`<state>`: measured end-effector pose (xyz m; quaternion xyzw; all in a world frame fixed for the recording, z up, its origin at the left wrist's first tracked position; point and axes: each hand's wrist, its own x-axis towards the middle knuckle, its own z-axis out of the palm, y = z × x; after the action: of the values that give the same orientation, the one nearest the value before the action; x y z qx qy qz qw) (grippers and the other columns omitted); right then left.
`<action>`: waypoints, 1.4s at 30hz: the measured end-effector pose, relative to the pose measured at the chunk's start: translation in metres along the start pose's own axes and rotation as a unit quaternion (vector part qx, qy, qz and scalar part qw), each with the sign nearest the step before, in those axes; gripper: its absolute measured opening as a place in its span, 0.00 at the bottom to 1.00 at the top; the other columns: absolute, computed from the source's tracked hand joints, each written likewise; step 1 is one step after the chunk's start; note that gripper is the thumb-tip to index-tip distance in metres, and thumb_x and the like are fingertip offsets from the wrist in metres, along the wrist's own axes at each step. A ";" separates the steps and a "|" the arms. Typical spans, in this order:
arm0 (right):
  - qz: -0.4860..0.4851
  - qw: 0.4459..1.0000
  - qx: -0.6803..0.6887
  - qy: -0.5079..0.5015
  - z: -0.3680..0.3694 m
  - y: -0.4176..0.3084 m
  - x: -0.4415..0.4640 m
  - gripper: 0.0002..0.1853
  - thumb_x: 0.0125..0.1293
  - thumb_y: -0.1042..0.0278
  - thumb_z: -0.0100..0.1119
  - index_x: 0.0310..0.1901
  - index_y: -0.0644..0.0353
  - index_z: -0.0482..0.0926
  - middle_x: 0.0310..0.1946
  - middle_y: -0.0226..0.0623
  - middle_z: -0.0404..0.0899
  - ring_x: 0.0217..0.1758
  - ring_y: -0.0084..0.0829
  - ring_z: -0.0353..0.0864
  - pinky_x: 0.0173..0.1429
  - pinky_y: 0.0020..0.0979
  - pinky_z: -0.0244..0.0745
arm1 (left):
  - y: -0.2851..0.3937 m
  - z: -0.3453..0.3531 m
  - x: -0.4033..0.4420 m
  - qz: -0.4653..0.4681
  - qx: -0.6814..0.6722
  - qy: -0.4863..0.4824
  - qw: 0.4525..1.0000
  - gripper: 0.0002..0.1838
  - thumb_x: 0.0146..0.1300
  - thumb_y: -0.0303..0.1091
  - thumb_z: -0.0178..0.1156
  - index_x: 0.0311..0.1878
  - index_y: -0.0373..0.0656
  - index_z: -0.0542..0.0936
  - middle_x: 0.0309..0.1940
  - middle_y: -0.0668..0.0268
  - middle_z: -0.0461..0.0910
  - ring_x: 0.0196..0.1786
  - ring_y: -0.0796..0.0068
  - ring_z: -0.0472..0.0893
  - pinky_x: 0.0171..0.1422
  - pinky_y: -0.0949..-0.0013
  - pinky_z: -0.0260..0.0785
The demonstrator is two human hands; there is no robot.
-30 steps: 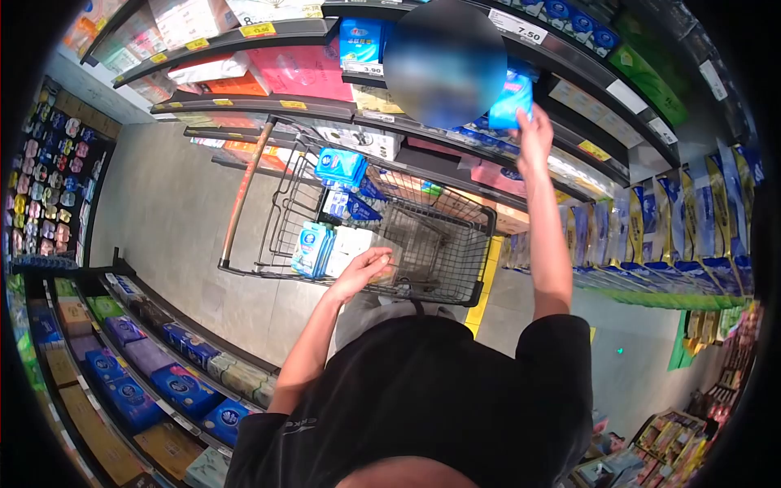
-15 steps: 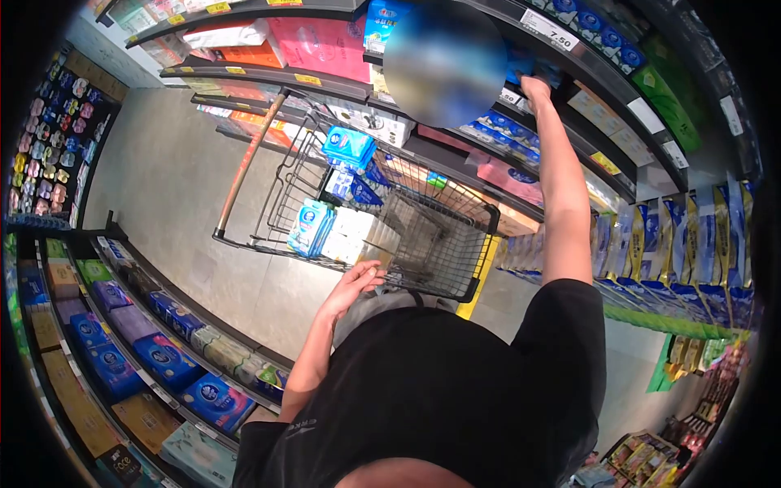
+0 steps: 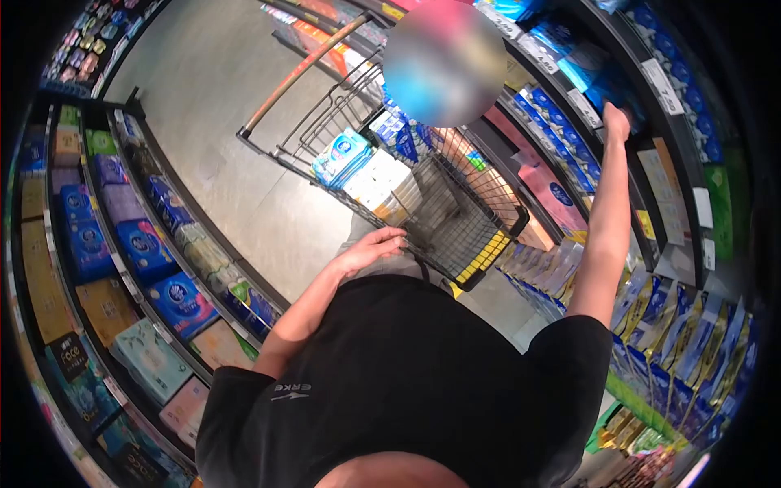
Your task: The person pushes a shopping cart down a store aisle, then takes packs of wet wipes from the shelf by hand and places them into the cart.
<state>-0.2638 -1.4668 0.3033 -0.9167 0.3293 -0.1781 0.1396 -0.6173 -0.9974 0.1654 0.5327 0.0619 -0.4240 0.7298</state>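
My right hand (image 3: 617, 124) reaches into the shelf on the right, fingers curled against a blue pack (image 3: 600, 88) that lies partly in shadow; the fingertips are hidden. My left hand (image 3: 378, 247), holding nothing, has its fingers stretched out beside the near rim of a black wire shopping cart (image 3: 496, 252). Whether it touches the rim I cannot tell. Inside the cart lie a light-blue soft pack (image 3: 342, 153), a white wrapped pack (image 3: 381, 180) and a blue-and-white checked pack (image 3: 390, 128).
Tissue packs (image 3: 181, 302) fill the left shelves. Blue-and-yellow bags (image 3: 683, 342) hang on the right, past the cart's front. Price labels (image 3: 584, 107) line the right shelf edge. The cart's orange handle (image 3: 307, 71) points away. A blurred disc covers part of the view.
The view has turned, so the cart and shelves appear swung round. My right hand remains at the blue packs on the shelf, and my left hand stays beside the cart, fingers more outstretched.
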 end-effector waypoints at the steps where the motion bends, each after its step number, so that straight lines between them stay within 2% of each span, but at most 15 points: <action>1: 0.007 1.000 0.001 -0.008 0.002 0.004 0.005 0.36 0.52 0.45 0.61 0.61 0.54 0.70 0.59 0.47 0.72 0.63 0.46 0.70 0.64 0.40 0.65 | -0.002 -0.002 0.000 0.000 -0.008 -0.003 1.000 0.27 0.70 0.48 0.50 0.65 0.42 0.65 0.55 0.61 0.74 0.58 0.71 0.72 0.62 0.67 0.62; 6: -0.027 0.999 0.016 0.019 0.002 0.004 -0.002 0.37 0.52 0.43 0.61 0.60 0.59 0.70 0.57 0.50 0.74 0.60 0.47 0.72 0.62 0.41 0.66 | 0.001 -0.011 0.013 0.004 0.010 -0.018 1.000 0.25 0.70 0.46 0.50 0.63 0.41 0.67 0.54 0.61 0.74 0.57 0.71 0.73 0.60 0.68 0.64; 8: -0.106 0.968 0.046 0.222 -0.001 -0.007 -0.017 0.37 0.53 0.42 0.60 0.57 0.66 0.72 0.53 0.55 0.75 0.56 0.49 0.75 0.59 0.43 0.68 | 0.006 -0.013 0.018 0.006 0.005 -0.014 1.000 0.25 0.70 0.46 0.51 0.63 0.41 0.67 0.54 0.61 0.74 0.57 0.71 0.73 0.60 0.68 0.64; 9: -0.106 0.968 0.046 0.224 -0.005 -0.012 -0.025 0.37 0.53 0.42 0.60 0.57 0.66 0.72 0.53 0.55 0.75 0.56 0.49 0.75 0.59 0.43 0.68 | 0.009 -0.015 0.022 0.006 0.001 -0.012 1.000 0.25 0.70 0.46 0.51 0.64 0.42 0.67 0.53 0.61 0.74 0.57 0.72 0.73 0.60 0.68 0.64; 13: -0.357 0.859 0.152 0.335 -0.002 -0.066 -0.088 0.22 0.57 0.57 0.61 0.46 0.68 0.78 0.44 0.50 0.79 0.52 0.46 0.76 0.55 0.45 0.69 | 0.026 -0.023 0.031 0.000 -0.007 -0.001 1.000 0.25 0.69 0.47 0.51 0.63 0.42 0.68 0.53 0.62 0.75 0.56 0.73 0.73 0.59 0.69 0.64; 15: -0.420 0.864 0.229 0.156 0.024 -0.095 -0.137 0.17 0.57 0.64 0.59 0.46 0.65 0.79 0.43 0.46 0.80 0.51 0.44 0.75 0.57 0.42 0.67 | 0.033 -0.031 0.036 -0.017 -0.001 0.005 1.000 0.24 0.69 0.47 0.51 0.63 0.43 0.69 0.52 0.63 0.75 0.55 0.73 0.73 0.58 0.69 0.64; 16: -0.441 0.875 0.197 0.034 0.037 -0.110 -0.162 0.18 0.57 0.64 0.59 0.48 0.62 0.78 0.46 0.46 0.79 0.52 0.43 0.75 0.61 0.40 0.64 | 0.035 -0.036 0.039 -0.022 -0.001 0.006 1.000 0.24 0.69 0.47 0.51 0.63 0.43 0.69 0.52 0.63 0.75 0.55 0.73 0.73 0.58 0.69 0.64; 19: -0.487 0.828 0.177 -0.213 0.123 -0.124 -0.214 0.20 0.55 0.63 0.62 0.49 0.61 0.78 0.48 0.47 0.78 0.54 0.45 0.74 0.62 0.41 0.65 | 0.042 -0.046 0.053 -0.008 0.015 0.001 1.000 0.23 0.70 0.46 0.51 0.62 0.42 0.70 0.52 0.63 0.76 0.53 0.74 0.73 0.57 0.70 0.65; 21: -0.532 0.796 0.212 -0.193 0.189 -0.118 -0.239 0.24 0.54 0.60 0.64 0.51 0.61 0.76 0.52 0.49 0.74 0.57 0.47 0.71 0.62 0.41 0.65 | 0.054 -0.049 0.058 0.000 0.021 0.001 1.000 0.23 0.70 0.45 0.51 0.61 0.41 0.70 0.51 0.64 0.76 0.52 0.75 0.74 0.54 0.72 0.65; 24: -0.488 0.838 0.076 -0.232 0.220 -0.133 -0.271 0.29 0.53 0.57 0.65 0.56 0.59 0.73 0.56 0.48 0.71 0.58 0.49 0.68 0.63 0.43 0.64 | 0.058 -0.056 0.066 0.011 -0.008 0.008 1.000 0.24 0.69 0.45 0.53 0.60 0.39 0.69 0.50 0.65 0.76 0.50 0.76 0.75 0.51 0.75 0.65; 26: -0.431 0.873 -0.029 -0.225 0.233 -0.139 -0.281 0.35 0.51 0.52 0.67 0.59 0.57 0.69 0.54 0.48 0.70 0.59 0.48 0.67 0.63 0.43 0.63 | 0.060 -0.060 0.068 0.019 -0.011 0.011 1.000 0.25 0.68 0.46 0.54 0.60 0.39 0.69 0.49 0.65 0.76 0.50 0.75 0.75 0.50 0.75 0.65; 29: -0.386 0.874 -0.110 -0.274 0.224 -0.162 -0.278 0.38 0.47 0.47 0.69 0.59 0.57 0.68 0.50 0.46 0.71 0.58 0.46 0.67 0.62 0.42 0.63 | 0.057 -0.063 0.067 -0.003 -0.024 0.030 0.999 0.24 0.68 0.46 0.54 0.60 0.40 0.69 0.49 0.65 0.76 0.50 0.75 0.75 0.51 0.75 0.65; 33: -0.368 0.872 -0.133 -0.294 0.225 -0.167 -0.273 0.43 0.41 0.41 0.70 0.56 0.61 0.70 0.49 0.47 0.71 0.56 0.45 0.68 0.62 0.41 0.63 | 0.050 -0.066 0.067 -0.007 -0.037 0.037 0.999 0.24 0.68 0.46 0.54 0.60 0.40 0.70 0.49 0.64 0.76 0.50 0.75 0.75 0.51 0.75 0.65; 39: -0.348 0.890 -0.026 -0.293 0.199 -0.154 -0.283 0.38 0.42 0.42 0.67 0.49 0.67 0.75 0.45 0.50 0.72 0.54 0.47 0.67 0.62 0.40 0.62 | 0.045 -0.065 0.074 0.007 -0.037 0.041 0.998 0.24 0.68 0.47 0.54 0.61 0.41 0.68 0.48 0.64 0.76 0.49 0.74 0.75 0.51 0.75 0.66; 42: -0.364 0.893 0.153 -0.214 0.176 -0.116 -0.312 0.37 0.42 0.46 0.70 0.49 0.64 0.73 0.42 0.48 0.70 0.50 0.47 0.69 0.57 0.44 0.63 | 0.057 -0.057 0.074 0.016 -0.066 0.100 0.993 0.26 0.69 0.50 0.50 0.64 0.44 0.65 0.50 0.67 0.75 0.49 0.77 0.76 0.55 0.72 0.67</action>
<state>-0.3501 -1.1521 0.1156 -0.9557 -0.0971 -0.0640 0.2704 -0.5108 -0.9869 0.1430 0.5240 0.1539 -0.3522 0.7600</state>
